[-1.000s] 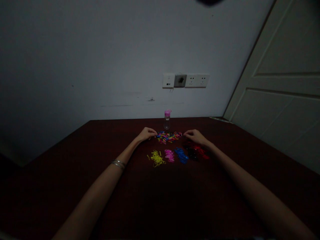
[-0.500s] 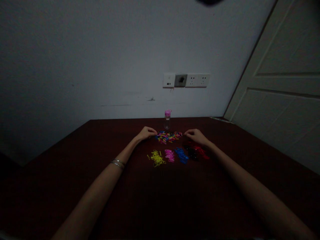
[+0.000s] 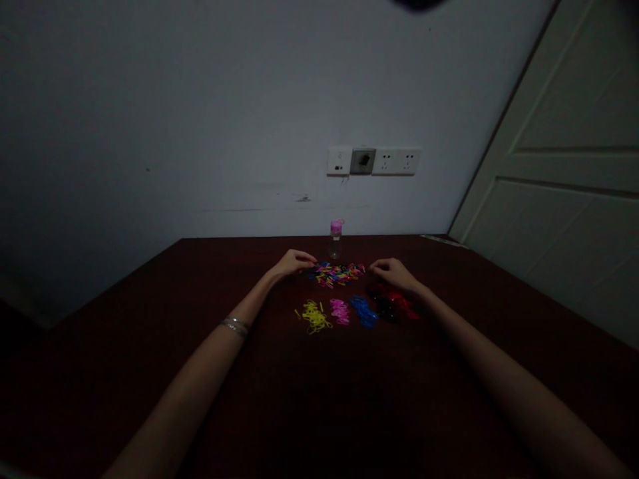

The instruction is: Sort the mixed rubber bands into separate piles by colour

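A mixed heap of small coloured rubber bands (image 3: 339,274) lies in front of me on the dark red-brown table (image 3: 309,392). My left hand (image 3: 293,262) is at the heap's left edge, its fingers stretched towards the bands and the thumb just below. At the right edge, my right hand (image 3: 393,271) has thumb and fingertips brought together; anything between them is too small to make out. Nearer to me, sorted bands form a row: yellow bands (image 3: 315,317), pink bands (image 3: 340,311), blue bands (image 3: 363,311), black bands (image 3: 384,306) and red bands (image 3: 405,306) below my right wrist.
Behind the heap stands a clear little bottle (image 3: 335,249) with a pink lid. The table's far edge meets a grey wall (image 3: 239,133) that carries a row of sockets (image 3: 374,161). To the right is a pale panelled door (image 3: 564,159).
My left fingertips have risen slightly and parted a little at the heap's edge. My right hand stays almost in place. The whole view has shifted very slightly.
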Demonstrator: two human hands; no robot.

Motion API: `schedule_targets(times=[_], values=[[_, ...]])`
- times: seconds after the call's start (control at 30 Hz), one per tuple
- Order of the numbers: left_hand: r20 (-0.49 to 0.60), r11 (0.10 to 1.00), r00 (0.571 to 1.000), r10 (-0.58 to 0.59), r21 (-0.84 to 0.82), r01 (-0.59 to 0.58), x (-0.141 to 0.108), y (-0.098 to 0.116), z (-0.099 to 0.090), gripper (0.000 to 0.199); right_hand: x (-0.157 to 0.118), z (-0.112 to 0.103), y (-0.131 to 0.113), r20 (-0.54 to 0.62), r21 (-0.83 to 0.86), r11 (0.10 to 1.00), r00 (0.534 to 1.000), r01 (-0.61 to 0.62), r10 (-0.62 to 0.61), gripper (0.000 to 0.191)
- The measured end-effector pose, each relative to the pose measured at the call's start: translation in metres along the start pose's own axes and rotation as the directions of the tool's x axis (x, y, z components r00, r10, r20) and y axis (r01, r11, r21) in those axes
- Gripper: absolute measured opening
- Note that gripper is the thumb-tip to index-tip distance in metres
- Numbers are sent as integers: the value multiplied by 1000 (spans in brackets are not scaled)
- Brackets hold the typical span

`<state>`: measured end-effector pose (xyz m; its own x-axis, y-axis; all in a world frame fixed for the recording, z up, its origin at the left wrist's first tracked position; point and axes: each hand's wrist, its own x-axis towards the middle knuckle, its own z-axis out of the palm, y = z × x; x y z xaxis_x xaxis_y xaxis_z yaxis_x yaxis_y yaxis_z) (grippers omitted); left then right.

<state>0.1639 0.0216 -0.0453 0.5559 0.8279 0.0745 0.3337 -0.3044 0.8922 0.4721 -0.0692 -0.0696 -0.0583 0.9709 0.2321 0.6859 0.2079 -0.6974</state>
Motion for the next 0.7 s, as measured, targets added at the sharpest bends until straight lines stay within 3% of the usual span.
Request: schedule_targets(times=[0.13, 0.23, 0.37, 0.47, 0.57, 0.7], values=[[67, 1000, 998, 1, 17, -2, -1, 9, 4, 33, -1, -1, -2, 3, 4, 1000, 1000, 15, -15, 31], [220, 998, 975, 5, 65, -20, -6, 23, 9, 30, -1, -1, -4, 4, 2, 1000, 1000, 22, -22, 31], [463, 994, 886, 20, 88, -68, -14, 44, 22, 27, 0, -1, -6, 6, -20, 1000, 1000, 23, -23, 31], [587, 990, 810, 1, 113, -83, -19, 54, 34, 26, 2, -2, -8, 5, -53, 998, 999, 38, -38, 30], [645, 987, 763, -36, 141, -72, -21, 57, 43, 25, 5, -2, -9, -10, -119, 990, 997, 71, -73, 27], [641, 993, 767, -36, 106, -42, -21, 55, 46, 29, 7, 1, -6, -69, -205, 974, 991, 97, -113, 23]])
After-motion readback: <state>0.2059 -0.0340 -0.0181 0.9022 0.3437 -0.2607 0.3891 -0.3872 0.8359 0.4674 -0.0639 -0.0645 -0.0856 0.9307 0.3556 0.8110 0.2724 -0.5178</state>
